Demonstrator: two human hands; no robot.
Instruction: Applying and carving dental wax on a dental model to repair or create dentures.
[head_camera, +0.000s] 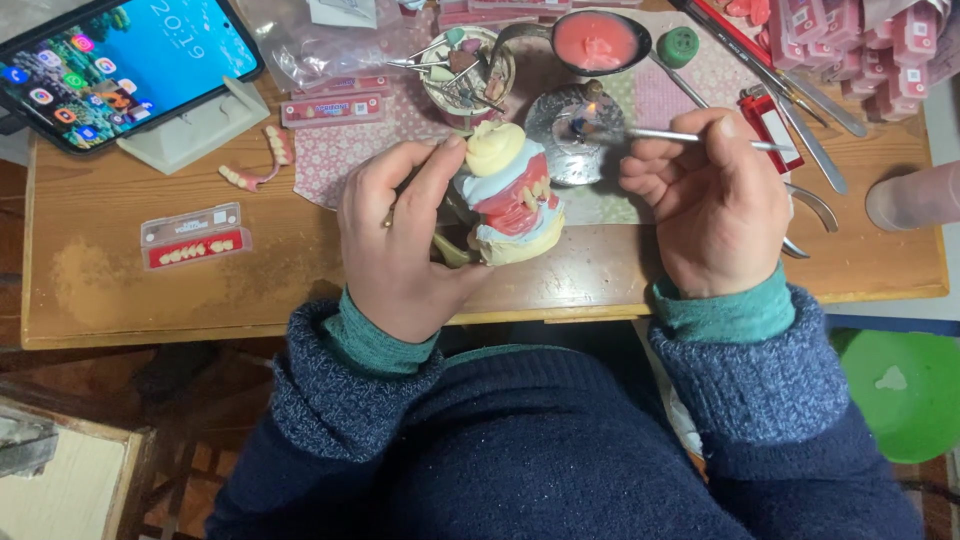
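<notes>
your left hand (400, 240) is wrapped around the dental model (508, 195), fingers curled tight behind it and the thumb up against the yellowish top part, so it's a full closed grip. the model sits just above the front edge of the wooden table (130, 290), between your two hands, showing pink wax and a row of teeth facing right. your right hand (715, 200) is pinched shut on a thin metal tool (690, 137), held like a pen, with the tip reaching left over a small burner (570, 135) where a tiny flame shows. the tool's back end pokes out past your knuckles.

hard to tell what's under the model, your left palm hides its back and base, though a bit of brass-coloured metal peeks out below. the phone (120, 60) on its stand is cut off at the top left. a pink-filled bowl (597, 42) sits behind the burner, and a loose row of teeth (262, 165) lies near a tooth card (195, 238) on the left. the stuff along the top right is too cluttered to sort out.
</notes>
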